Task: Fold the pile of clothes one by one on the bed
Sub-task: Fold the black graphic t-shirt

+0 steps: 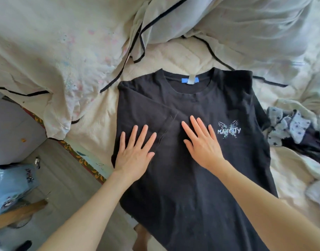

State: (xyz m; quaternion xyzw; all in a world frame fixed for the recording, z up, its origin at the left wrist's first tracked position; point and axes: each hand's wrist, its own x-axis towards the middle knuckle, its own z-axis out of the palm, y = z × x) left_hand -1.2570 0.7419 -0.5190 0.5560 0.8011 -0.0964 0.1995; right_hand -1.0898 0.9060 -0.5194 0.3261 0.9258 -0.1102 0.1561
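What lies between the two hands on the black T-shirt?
In the head view, the hemmed edge of the folded-in sleeve runs between the left hand and right hand, on the black T-shirt.

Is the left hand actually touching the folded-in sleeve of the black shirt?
Touching. The head view shows the left hand lying flat, fingers spread, on the folded-in sleeve of the black shirt.
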